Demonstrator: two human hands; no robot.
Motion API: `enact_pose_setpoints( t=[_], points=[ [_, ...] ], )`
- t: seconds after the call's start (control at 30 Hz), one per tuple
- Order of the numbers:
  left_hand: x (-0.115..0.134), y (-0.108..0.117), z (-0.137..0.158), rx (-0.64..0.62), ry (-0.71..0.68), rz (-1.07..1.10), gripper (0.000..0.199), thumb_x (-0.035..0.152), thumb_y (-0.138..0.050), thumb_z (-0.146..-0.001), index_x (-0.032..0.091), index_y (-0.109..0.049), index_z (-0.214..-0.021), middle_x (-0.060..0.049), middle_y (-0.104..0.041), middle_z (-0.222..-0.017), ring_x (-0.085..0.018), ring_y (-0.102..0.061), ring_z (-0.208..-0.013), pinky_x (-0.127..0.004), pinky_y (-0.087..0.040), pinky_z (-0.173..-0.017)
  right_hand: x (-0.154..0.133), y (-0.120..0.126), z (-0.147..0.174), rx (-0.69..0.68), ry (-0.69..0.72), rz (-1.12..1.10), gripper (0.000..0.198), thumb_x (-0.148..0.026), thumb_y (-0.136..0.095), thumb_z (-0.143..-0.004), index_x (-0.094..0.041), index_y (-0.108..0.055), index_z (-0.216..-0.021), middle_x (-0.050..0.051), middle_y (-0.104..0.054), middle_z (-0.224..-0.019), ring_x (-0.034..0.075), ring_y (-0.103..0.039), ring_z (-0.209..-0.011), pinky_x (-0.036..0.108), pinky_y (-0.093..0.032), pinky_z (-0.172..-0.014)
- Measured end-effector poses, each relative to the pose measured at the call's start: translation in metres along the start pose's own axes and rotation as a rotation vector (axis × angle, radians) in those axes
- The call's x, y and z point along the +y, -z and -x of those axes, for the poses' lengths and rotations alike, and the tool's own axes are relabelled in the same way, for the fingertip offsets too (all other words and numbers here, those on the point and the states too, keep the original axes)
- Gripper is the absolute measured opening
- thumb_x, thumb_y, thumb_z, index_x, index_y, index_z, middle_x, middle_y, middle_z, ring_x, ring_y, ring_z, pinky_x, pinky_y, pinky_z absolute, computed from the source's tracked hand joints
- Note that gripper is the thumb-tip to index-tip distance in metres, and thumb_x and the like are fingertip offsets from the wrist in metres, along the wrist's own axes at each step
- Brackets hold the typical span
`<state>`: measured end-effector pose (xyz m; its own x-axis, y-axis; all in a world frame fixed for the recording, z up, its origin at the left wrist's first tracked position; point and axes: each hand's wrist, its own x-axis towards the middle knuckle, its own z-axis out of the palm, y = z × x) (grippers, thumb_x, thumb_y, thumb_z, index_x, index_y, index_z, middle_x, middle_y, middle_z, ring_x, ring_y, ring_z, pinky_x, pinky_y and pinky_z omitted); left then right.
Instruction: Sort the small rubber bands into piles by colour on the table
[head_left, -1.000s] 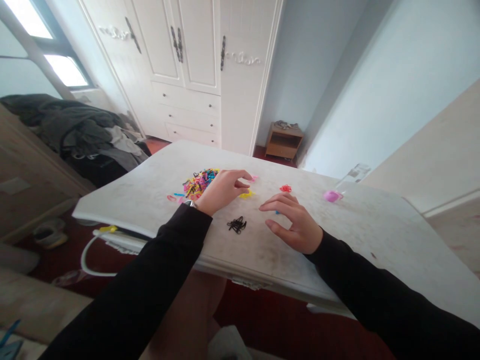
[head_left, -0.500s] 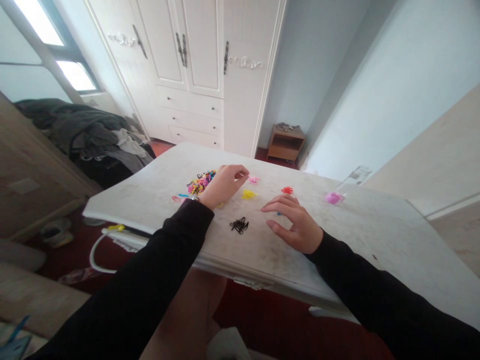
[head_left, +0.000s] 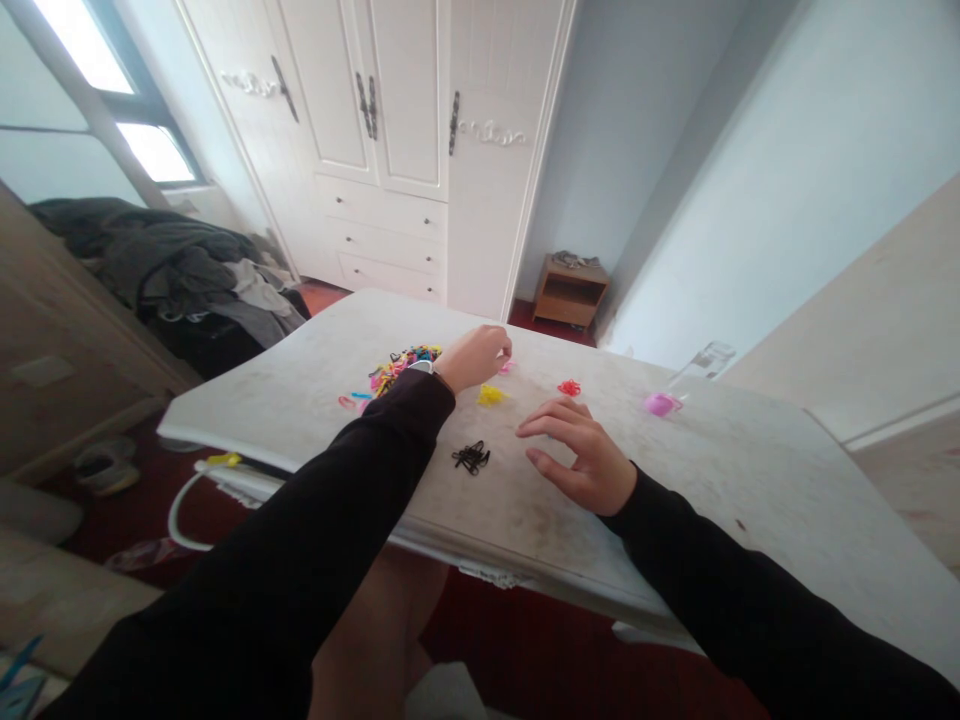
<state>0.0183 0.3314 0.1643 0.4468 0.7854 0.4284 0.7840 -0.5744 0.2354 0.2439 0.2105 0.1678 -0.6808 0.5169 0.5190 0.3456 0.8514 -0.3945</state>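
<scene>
My left hand (head_left: 474,359) is over the small pink pile of elastic bands (head_left: 506,368), fingers pinched together. Whatever they hold is hidden or too small to make out. Behind its wrist lies a mixed heap of colourful elastic bands (head_left: 390,372). My right hand (head_left: 583,458) hovers low over the table with thumb and fingers apart, nothing in its grasp. Around the hands lie sorted piles: yellow bands (head_left: 490,395), black bands (head_left: 471,458) and red bands (head_left: 569,387).
The white table (head_left: 675,490) has a pink bundle (head_left: 663,403) and a clear plastic container (head_left: 701,365) at its far right. Loose bands (head_left: 352,401) lie left of the heap. Beyond stand a white wardrobe (head_left: 382,150) and a small wooden cabinet (head_left: 571,290).
My left hand has moved right and slightly away from me, now over the pink pile. My right hand has barely moved, staying open.
</scene>
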Motion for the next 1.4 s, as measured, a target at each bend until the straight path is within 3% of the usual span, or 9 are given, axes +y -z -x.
enact_pose_setpoints(
  t=[0.2,0.5,0.77,1.0,1.13,1.4],
  points=[
    [0.0,0.006,-0.002,-0.025,0.036,-0.024,0.023,0.007,-0.059,-0.085,0.013,-0.081,-0.086,-0.01,-0.078,-0.088,-0.021,-0.071,-0.085,-0.032,-0.055,-0.089,0.0,0.0,0.0,-0.005,0.011,0.003,0.01,-0.021,-0.063,-0.095,-0.024,-0.069,-0.103,0.007,-0.076,-0.103,0.026,-0.065,-0.1,0.049,-0.047,-0.091],
    [-0.003,0.019,0.007,-0.002,0.094,0.001,0.021,0.011,-0.058,-0.086,0.013,-0.08,-0.089,-0.01,-0.078,-0.087,-0.021,-0.071,-0.084,-0.032,-0.055,-0.085,0.002,-0.001,0.0,0.001,0.027,-0.005,0.01,-0.019,-0.065,-0.093,-0.023,-0.07,-0.101,0.006,-0.075,-0.102,0.025,-0.065,-0.099,0.048,-0.046,-0.092],
    [-0.039,0.07,0.042,0.089,0.258,0.001,0.016,0.018,-0.065,-0.079,0.014,-0.08,-0.084,-0.006,-0.075,-0.075,-0.016,-0.065,-0.07,-0.028,-0.052,-0.077,0.0,-0.001,0.0,0.008,0.039,-0.003,0.009,-0.019,-0.064,-0.094,-0.023,-0.07,-0.1,0.006,-0.075,-0.101,0.024,-0.066,-0.099,0.047,-0.046,-0.091],
    [-0.044,0.104,0.07,-0.128,0.251,0.017,0.013,0.024,-0.07,-0.075,0.02,-0.082,-0.074,0.0,-0.072,-0.062,-0.012,-0.06,-0.057,-0.023,-0.043,-0.059,0.002,-0.002,0.001,0.004,0.049,0.019,0.008,-0.02,-0.063,-0.095,-0.024,-0.07,-0.099,0.006,-0.076,-0.101,0.025,-0.066,-0.098,0.047,-0.045,-0.091],
    [-0.042,0.102,0.078,-0.259,0.204,0.065,0.012,0.021,-0.072,-0.072,0.021,-0.084,-0.075,-0.001,-0.074,-0.063,-0.014,-0.063,-0.059,-0.025,-0.045,-0.06,0.002,-0.002,0.001,-0.011,0.039,0.025,0.009,-0.02,-0.063,-0.095,-0.024,-0.07,-0.098,0.006,-0.076,-0.1,0.025,-0.066,-0.098,0.047,-0.045,-0.091],
    [-0.031,0.088,0.083,-0.323,0.176,0.08,0.026,0.011,-0.072,-0.066,0.022,-0.087,-0.085,-0.001,-0.075,-0.067,-0.015,-0.062,-0.059,-0.026,-0.048,-0.064,0.005,-0.003,0.002,-0.016,0.059,0.042,0.009,-0.021,-0.064,-0.094,-0.024,-0.071,-0.095,0.006,-0.076,-0.099,0.025,-0.067,-0.096,0.046,-0.047,-0.089]
  ],
)
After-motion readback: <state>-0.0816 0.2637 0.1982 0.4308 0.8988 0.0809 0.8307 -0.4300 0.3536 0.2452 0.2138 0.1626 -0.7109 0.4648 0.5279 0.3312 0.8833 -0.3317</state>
